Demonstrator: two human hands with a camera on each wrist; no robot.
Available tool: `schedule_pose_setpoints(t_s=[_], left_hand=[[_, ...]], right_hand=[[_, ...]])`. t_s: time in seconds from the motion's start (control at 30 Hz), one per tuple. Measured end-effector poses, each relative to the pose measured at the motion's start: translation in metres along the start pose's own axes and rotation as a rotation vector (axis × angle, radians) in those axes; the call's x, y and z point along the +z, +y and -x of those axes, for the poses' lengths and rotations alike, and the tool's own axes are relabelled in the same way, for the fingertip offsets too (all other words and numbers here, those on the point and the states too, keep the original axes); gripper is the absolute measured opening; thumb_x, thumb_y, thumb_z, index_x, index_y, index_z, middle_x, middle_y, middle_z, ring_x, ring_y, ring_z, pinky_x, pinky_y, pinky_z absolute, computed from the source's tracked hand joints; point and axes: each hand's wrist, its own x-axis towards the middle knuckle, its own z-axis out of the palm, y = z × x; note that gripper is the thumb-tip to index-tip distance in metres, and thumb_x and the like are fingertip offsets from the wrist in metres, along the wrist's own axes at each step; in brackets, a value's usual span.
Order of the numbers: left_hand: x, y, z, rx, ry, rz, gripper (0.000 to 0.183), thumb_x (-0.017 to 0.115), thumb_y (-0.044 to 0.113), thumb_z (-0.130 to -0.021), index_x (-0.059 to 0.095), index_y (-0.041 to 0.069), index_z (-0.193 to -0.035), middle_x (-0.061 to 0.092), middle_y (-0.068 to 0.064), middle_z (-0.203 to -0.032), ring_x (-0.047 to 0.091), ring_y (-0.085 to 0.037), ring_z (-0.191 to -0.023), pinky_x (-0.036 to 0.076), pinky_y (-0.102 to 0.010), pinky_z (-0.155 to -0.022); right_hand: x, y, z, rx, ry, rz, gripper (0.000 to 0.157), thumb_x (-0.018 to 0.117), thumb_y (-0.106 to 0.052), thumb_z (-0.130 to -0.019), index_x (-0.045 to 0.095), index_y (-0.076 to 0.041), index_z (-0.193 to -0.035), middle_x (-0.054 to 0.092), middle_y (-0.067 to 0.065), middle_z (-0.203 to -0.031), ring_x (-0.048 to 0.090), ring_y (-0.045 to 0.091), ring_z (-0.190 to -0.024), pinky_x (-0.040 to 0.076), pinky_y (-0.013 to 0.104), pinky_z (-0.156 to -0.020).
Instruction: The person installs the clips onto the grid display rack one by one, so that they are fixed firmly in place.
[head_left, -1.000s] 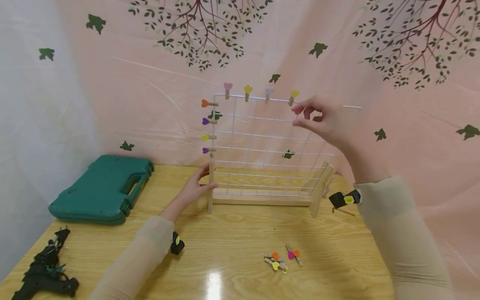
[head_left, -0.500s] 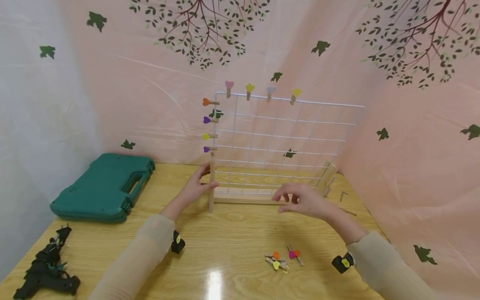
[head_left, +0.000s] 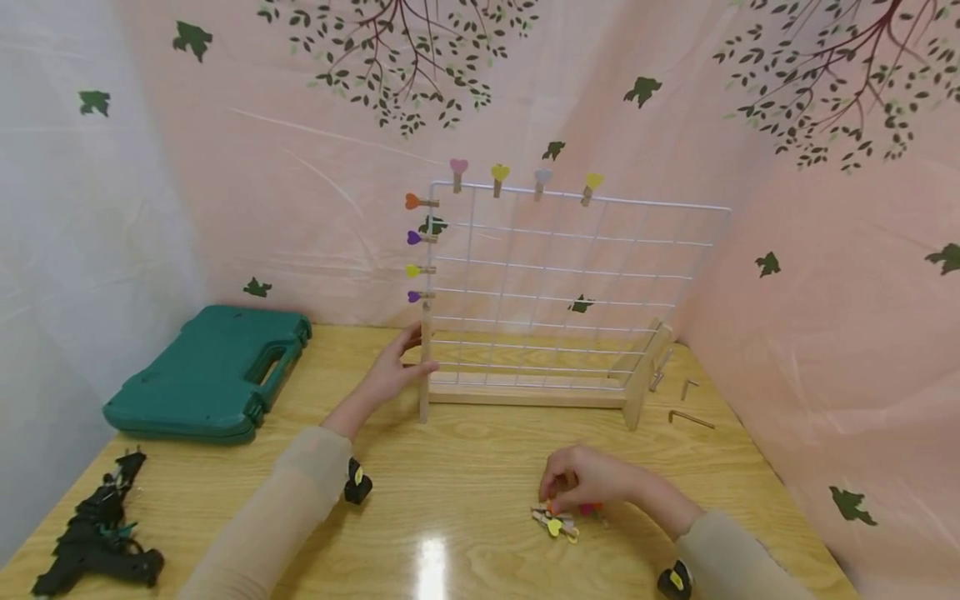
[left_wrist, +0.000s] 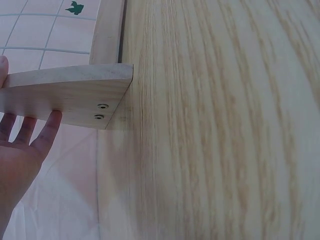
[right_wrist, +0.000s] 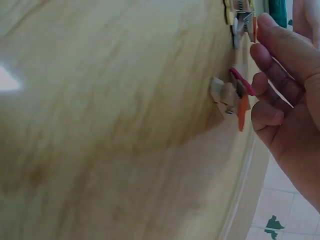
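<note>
My left hand (head_left: 384,375) grips the left wooden upright (head_left: 423,407) of a stand, thumb on the near side and fingers behind. In the left wrist view the fingertips press the upright's outer face. The stand bears a white wire grid (head_left: 600,271). My right hand (head_left: 588,477) is low over a small pile of heart clothespins (head_left: 554,527). Its bent thumb and index finger are right at an orange heart (right_wrist: 254,30), with a gap between their tips. Beside them lie clothespins with a magenta heart (right_wrist: 242,80) and another orange heart (right_wrist: 242,112), partly hidden in the head view.
Heart clothespins clip the grid's top edge, including a pink one (head_left: 459,169), and its left edge, including an orange one (head_left: 414,201). A green case (head_left: 202,375) lies at left, above a black pistol-shaped tool (head_left: 97,533). Hex keys (head_left: 692,419) lie right of the stand.
My right hand has come down from beside the grid's top edge, past the front of the stand, to the clothespin pile. The left hand has stayed on the upright.
</note>
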Motion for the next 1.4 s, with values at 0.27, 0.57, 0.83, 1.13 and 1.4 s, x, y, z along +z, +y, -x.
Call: schedule_pose_setpoints(t_s=[0.27, 0.57, 0.83, 1.13, 1.4], left_hand=[[0.000, 0.001, 0.001, 0.001, -0.006, 0.013, 0.072, 0.065, 0.013, -0.081, 0.023, 0.013, -0.141, 0.032, -0.015, -0.139, 0.029, -0.031, -0.128, 0.043, -0.045, -0.092], [0.000, 0.002, 0.000, -0.016, 0.003, 0.013, 0.073, 0.066, 0.015, -0.081, 0.023, 0.015, -0.141, 0.032, -0.014, -0.139, 0.029, -0.031, -0.128, 0.042, -0.044, -0.093], [0.001, -0.005, -0.002, -0.005, -0.002, 0.009, 0.073, 0.065, 0.017, -0.081, 0.023, 0.016, -0.141, 0.032, -0.013, -0.139, 0.029, -0.030, -0.128, 0.042, -0.045, -0.093], [0.000, -0.028, -0.011, 0.023, 0.017, -0.009, 0.075, 0.067, 0.027, -0.079, 0.024, 0.024, -0.140, 0.033, -0.009, -0.138, 0.031, -0.028, -0.127, 0.045, -0.043, -0.090], [0.001, -0.030, -0.013, 0.037, 0.016, -0.021, 0.073, 0.067, 0.029, -0.079, 0.026, 0.026, -0.139, 0.034, -0.005, -0.138, 0.032, -0.025, -0.127, 0.045, -0.042, -0.091]], right_hand=[[0.005, -0.002, 0.001, 0.045, -0.025, -0.076, 0.010, 0.067, -0.014, -0.078, 0.066, -0.009, -0.086, 0.062, 0.007, -0.081, 0.052, 0.016, -0.064, 0.048, 0.020, -0.055], [0.001, -0.001, -0.001, 0.171, -0.062, -0.152, 0.010, 0.066, -0.028, -0.079, 0.063, -0.018, -0.083, 0.061, -0.007, -0.080, 0.044, -0.002, -0.061, 0.042, 0.014, -0.052], [-0.029, -0.012, -0.007, 0.130, 0.057, -0.095, 0.004, 0.063, -0.020, -0.083, 0.061, -0.022, -0.081, 0.060, -0.010, -0.078, 0.053, 0.004, -0.069, 0.048, 0.022, -0.053], [-0.117, -0.056, -0.012, 0.113, 0.301, 0.005, 0.010, 0.058, -0.012, -0.086, 0.065, -0.014, -0.093, 0.063, -0.001, -0.091, 0.054, 0.016, -0.067, 0.047, 0.025, -0.050], [-0.199, -0.106, -0.011, -0.100, 0.574, -0.164, 0.010, 0.051, 0.007, -0.085, 0.058, 0.004, -0.091, 0.056, 0.009, -0.091, 0.050, 0.015, -0.059, 0.046, 0.022, -0.052]])
